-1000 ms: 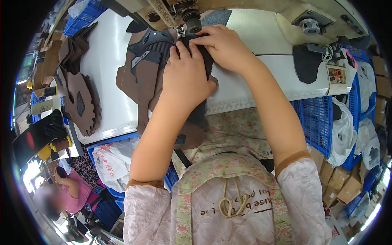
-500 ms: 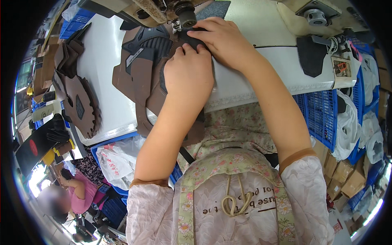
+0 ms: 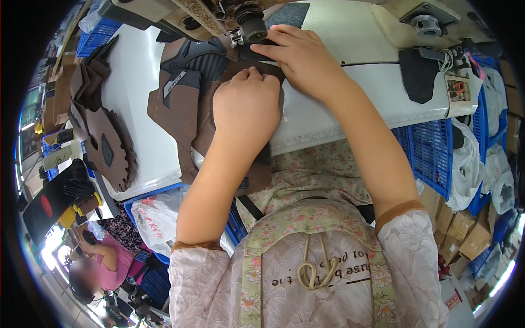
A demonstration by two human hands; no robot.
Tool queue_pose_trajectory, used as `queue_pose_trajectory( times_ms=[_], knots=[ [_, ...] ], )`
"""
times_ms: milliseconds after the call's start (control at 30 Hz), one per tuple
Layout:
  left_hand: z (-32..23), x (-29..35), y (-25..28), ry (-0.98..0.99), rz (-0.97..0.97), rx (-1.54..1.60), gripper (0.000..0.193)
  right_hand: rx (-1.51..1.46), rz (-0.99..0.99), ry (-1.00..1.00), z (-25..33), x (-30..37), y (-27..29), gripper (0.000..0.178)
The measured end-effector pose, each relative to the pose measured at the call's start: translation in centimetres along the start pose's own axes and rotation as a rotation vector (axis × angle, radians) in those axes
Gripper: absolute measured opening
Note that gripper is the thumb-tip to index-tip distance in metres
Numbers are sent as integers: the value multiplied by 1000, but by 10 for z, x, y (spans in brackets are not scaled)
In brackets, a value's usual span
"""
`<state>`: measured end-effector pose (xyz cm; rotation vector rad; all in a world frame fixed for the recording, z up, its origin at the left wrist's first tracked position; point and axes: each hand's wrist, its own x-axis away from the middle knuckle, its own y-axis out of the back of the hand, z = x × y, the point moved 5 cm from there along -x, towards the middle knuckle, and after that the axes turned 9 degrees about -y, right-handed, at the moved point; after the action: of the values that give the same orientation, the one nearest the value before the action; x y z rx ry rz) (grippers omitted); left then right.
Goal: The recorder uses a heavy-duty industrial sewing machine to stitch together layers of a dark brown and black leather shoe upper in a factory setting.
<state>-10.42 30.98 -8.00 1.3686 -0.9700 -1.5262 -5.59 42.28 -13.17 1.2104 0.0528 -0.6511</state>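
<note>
**2 hands pressing a brown shoe piece flat at the sewing machine**

Nearest: floral apron [image 3: 306, 257] with a knotted cord at the chest, pale patterned sleeves ending at the forearms. Down at the lower left, well apart, another person in a pink top [image 3: 109, 265], seated among blue crates.

Next out: left hand [image 3: 246, 106], fingers curled down and knuckles up, pressed onto the brown shoe piece [image 3: 183, 109]; not gripping, more a flat weight on top, probably to keep the layers from creeping. Brown panel spread over the front edge of the white bench [image 3: 136, 71], lower part hanging off toward the lap, likely so the bulk stays out of the way.

Just beyond: right hand [image 3: 306, 60], fingers stretched flat and close together, tips resting on the dark part of the piece right beside the presser foot [image 3: 252, 27]. Fingertips set close to the foot, seemingly to steer the edge. Nothing pinched in either hand as far as visible; both resting on the material, the 2 hands almost touching.

To the left on the bench: a stack of brown cut pieces [image 3: 101, 136], fanned, within reach. To the right: a dark cut piece [image 3: 418, 76] lying on the machine bed, blue crate [image 3: 432, 158] with white bags below the bench edge.

Farthest: cream sewing machine [image 3: 180, 13] body running along the top, its handwheel end at the upper right.
</note>
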Motion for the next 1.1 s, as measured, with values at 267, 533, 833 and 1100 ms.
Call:
queue_pose_trajectory(
  times_ms=[267, 533, 833, 1100],
  knots=[
    [3, 0, 5, -40, -68, 61, 6, 14, -18, 12, 0, 1, 0, 42],
    [2, 4, -5, 32, 146, 81, 17, 57, -33, 11, 0, 1, -1, 38],
    [-1, 4, -4, -66, -85, 53, 10, 34, -22, 41, 1, -1, 3, 36],
    [0, 0, -9, -30, -44, 69, 10, 49, -5, 22, 1, -3, 6, 36]
  ],
)
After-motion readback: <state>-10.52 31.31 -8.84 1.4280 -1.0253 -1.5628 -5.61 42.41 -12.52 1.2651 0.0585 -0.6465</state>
